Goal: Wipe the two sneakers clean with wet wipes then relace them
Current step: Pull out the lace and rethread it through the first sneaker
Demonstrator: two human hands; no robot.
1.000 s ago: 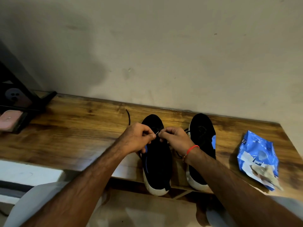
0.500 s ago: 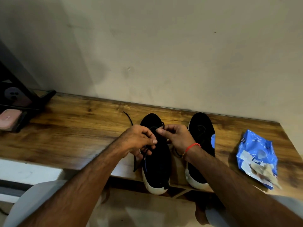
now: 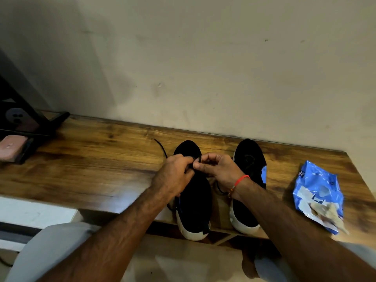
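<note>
Lacing is the step now. Left sneaker (image 3: 193, 192) sits on the worktop (image 3: 97, 167), just left of the other sneaker (image 3: 249, 180). Left hand (image 3: 173, 178) and right hand (image 3: 218, 169) both pinch the black lace (image 3: 161, 148) above it. Next, the lace end likely needs poking through a hole.

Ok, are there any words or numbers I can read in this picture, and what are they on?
Blue wet wipes pack: small dark print near its top left corner, too small and blurred to read.
Left sneaker and right sneaker: no readable words or logo.
Pink phone at the far left: nothing readable.
So no text here can be read for sure.
</note>
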